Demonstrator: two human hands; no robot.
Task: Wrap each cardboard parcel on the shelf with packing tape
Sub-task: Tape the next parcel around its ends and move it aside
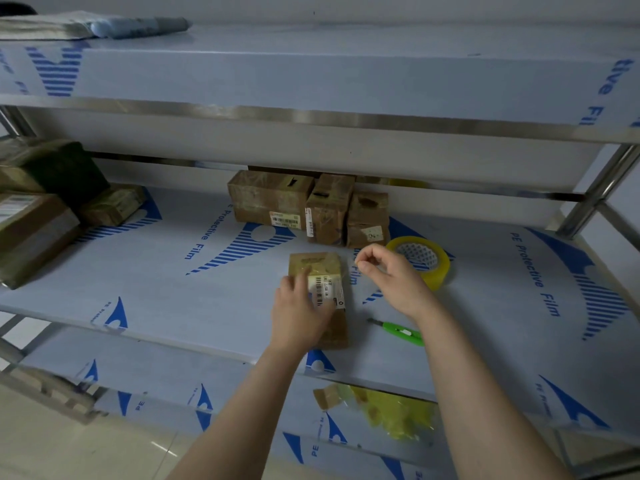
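A small cardboard parcel point(320, 268) with a white barcode label lies flat on the middle shelf point(207, 292). My left hand point(299, 313) rests on it, fingers straight, pressing it down. My right hand point(391, 275) hovers just right of the parcel with thumb and forefinger pinched together; whether a tape end is between them cannot be told. A roll of yellowish clear packing tape point(424, 261) lies behind my right hand. Three more cardboard parcels point(273, 199) point(327, 213) point(367, 220) stand at the back of the shelf.
A green utility knife point(401, 332) lies near the shelf's front edge. Wrapped parcels point(45, 202) are stacked at the left end. Crumpled yellow tape and a cardboard scrap point(388, 410) lie on the lower shelf. The upper shelf point(311, 112) overhangs. A steel post point(595, 192) stands at right.
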